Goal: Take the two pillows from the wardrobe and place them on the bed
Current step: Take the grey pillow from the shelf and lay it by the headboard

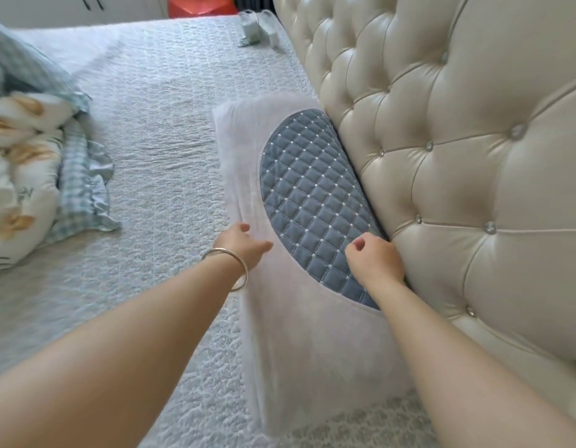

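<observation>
One pale pink pillow (pixel 299 318) with a blue quilted oval panel lies flat on the bed (pixel 157 130), its long side against the tufted headboard (pixel 458 140). My left hand (pixel 244 245), a bangle on its wrist, rests at the pillow's left edge with thumb and fingers spread, not clearly gripping. My right hand (pixel 374 258) is curled into a loose fist on the blue panel, close to the headboard, with nothing in it. No second pillow is in view.
A bundled floral and checked quilt (pixel 31 163) lies on the left of the bed. Small pale items (pixel 257 27) sit at the far end by the headboard. White wardrobe doors (pixel 86 4) and a red object (pixel 199 6) stand beyond the bed.
</observation>
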The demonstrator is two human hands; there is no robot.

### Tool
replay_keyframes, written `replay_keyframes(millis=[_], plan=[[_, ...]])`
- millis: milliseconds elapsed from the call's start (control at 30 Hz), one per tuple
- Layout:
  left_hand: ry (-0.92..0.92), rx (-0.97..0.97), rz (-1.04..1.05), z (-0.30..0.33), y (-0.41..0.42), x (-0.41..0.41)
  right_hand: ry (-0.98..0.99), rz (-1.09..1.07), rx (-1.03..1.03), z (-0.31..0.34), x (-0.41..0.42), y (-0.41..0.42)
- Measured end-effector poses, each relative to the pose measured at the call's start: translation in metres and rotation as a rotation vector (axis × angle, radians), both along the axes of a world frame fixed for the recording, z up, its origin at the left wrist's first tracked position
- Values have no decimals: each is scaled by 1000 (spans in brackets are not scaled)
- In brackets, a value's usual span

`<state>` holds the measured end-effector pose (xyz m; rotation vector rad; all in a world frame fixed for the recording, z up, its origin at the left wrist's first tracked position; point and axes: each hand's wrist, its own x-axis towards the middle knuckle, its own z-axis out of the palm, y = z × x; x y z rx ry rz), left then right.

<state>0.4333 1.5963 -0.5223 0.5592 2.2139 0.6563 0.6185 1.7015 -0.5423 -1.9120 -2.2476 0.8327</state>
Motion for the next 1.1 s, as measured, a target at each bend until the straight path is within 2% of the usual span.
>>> replay_keyframes(millis=[100, 233, 467, 700, 800, 1100], plan=[[-13, 79, -142, 50, -33, 9, 44, 5, -48, 42, -9, -43], [64, 175, -296, 109, -83, 2, 125, -24, -42, 95, -23, -119], [187, 317, -505, 212, -201, -10, 327, -220, 207, 210, -12, -277], [258, 535, -719, 289, -313, 11, 95, -224, 481, 308, 10, -414], [296, 635, -793, 315, -355, 20, 54, -280, 616, 342, 22, -462], [374, 793, -905, 365, -485, 20, -4, -395, 599, 380, 25, -615]])
